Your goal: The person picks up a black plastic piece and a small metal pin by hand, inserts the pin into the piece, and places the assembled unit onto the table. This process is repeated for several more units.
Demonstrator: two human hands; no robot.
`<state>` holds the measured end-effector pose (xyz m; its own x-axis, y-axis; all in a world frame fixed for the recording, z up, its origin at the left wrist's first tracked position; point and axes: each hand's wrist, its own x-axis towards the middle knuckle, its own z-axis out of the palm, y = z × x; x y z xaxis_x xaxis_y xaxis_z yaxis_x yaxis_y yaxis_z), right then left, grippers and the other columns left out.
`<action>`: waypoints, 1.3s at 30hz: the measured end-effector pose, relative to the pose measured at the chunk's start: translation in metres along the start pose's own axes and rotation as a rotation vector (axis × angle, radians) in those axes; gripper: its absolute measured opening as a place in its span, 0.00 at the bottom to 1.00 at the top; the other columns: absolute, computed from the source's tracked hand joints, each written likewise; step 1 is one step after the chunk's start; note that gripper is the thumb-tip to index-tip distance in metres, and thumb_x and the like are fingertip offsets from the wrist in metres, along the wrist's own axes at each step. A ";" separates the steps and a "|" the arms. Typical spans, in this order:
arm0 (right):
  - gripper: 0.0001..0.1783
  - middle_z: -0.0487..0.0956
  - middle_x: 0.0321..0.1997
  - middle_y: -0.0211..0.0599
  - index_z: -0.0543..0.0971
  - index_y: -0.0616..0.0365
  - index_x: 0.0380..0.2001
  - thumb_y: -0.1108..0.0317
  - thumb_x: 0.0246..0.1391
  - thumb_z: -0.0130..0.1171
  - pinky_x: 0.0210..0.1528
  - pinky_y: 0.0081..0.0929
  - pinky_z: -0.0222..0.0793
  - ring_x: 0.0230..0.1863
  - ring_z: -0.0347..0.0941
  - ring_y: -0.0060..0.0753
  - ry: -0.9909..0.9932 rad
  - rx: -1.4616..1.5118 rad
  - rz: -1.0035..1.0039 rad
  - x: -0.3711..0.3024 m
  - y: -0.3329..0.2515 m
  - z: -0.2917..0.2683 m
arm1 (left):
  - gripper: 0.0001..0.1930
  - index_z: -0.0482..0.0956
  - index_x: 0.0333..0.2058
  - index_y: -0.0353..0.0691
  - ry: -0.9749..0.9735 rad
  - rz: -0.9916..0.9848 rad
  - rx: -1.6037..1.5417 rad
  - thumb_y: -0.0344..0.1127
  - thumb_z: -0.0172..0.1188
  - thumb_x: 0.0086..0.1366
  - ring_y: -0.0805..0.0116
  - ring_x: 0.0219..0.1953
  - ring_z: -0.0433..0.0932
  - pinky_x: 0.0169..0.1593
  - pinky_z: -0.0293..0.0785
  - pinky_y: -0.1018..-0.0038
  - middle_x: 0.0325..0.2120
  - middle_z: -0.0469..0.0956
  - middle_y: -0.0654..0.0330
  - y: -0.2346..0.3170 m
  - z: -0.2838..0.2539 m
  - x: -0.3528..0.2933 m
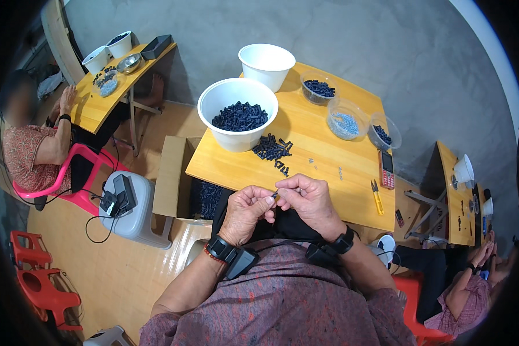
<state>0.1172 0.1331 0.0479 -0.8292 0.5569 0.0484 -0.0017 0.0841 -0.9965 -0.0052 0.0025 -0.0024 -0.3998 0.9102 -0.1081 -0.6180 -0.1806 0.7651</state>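
Observation:
At the near edge of the wooden table [317,167], my left hand [245,212] and my right hand [309,203] meet with fingertips pinched together. Between them is a small dark part [275,195], mostly covered by the fingers. Just beyond lies a loose pile of small dark blue plastic parts [273,148]. Left of the pile stands a white tub [236,138] holding many more of them. A few tiny metallic pieces [311,162] lie to the right of the pile, with more tiny pieces [340,173] farther right.
Behind is another white tub [267,66]. Clear bowls hold dark parts [319,87], pale blue pieces [346,123] and more dark parts [382,134]. A red phone [387,170] and yellow-handled snips [377,199] lie rightward. A cardboard box [173,179] and grey stool [134,213] stand left. People sit at both sides.

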 end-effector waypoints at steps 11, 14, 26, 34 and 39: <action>0.06 0.82 0.30 0.33 0.80 0.66 0.38 0.77 0.59 0.59 0.30 0.15 0.74 0.27 0.77 0.16 0.046 0.017 0.011 -0.002 0.002 0.005 | 0.05 0.76 0.38 0.31 0.071 0.032 0.023 0.26 0.61 0.65 0.75 0.25 0.78 0.31 0.79 0.79 0.29 0.81 0.58 0.001 0.009 -0.001; 0.05 0.81 0.30 0.32 0.81 0.66 0.38 0.77 0.58 0.59 0.30 0.15 0.74 0.27 0.77 0.16 0.050 0.015 -0.014 -0.002 0.003 0.007 | 0.05 0.76 0.38 0.31 0.074 0.035 0.027 0.25 0.61 0.65 0.75 0.26 0.79 0.31 0.80 0.78 0.29 0.81 0.57 0.001 0.009 -0.001; 0.04 0.79 0.30 0.32 0.82 0.67 0.35 0.78 0.57 0.60 0.29 0.16 0.73 0.27 0.75 0.16 -0.003 -0.060 -0.017 -0.001 0.006 0.009 | 0.05 0.74 0.37 0.31 0.058 0.114 0.096 0.26 0.60 0.65 0.71 0.29 0.80 0.33 0.80 0.78 0.30 0.80 0.55 -0.006 0.007 -0.003; 0.11 0.79 0.34 0.31 0.80 0.65 0.44 0.79 0.57 0.59 0.33 0.15 0.74 0.29 0.76 0.16 -0.118 0.090 -0.013 -0.006 0.009 -0.003 | 0.05 0.77 0.37 0.33 0.061 0.029 0.037 0.27 0.61 0.65 0.71 0.28 0.80 0.33 0.80 0.77 0.29 0.81 0.57 0.001 0.006 -0.003; 0.16 0.80 0.36 0.33 0.78 0.64 0.47 0.78 0.54 0.63 0.35 0.18 0.76 0.33 0.77 0.18 -0.112 -0.022 -0.067 -0.007 0.000 0.001 | 0.04 0.79 0.36 0.34 0.082 -0.016 -0.012 0.28 0.61 0.65 0.72 0.29 0.80 0.34 0.80 0.75 0.31 0.82 0.58 0.003 0.005 -0.003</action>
<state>0.1226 0.1284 0.0478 -0.8847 0.4539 0.1061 -0.0484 0.1371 -0.9894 -0.0025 0.0008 0.0031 -0.4437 0.8794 -0.1727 -0.6328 -0.1710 0.7552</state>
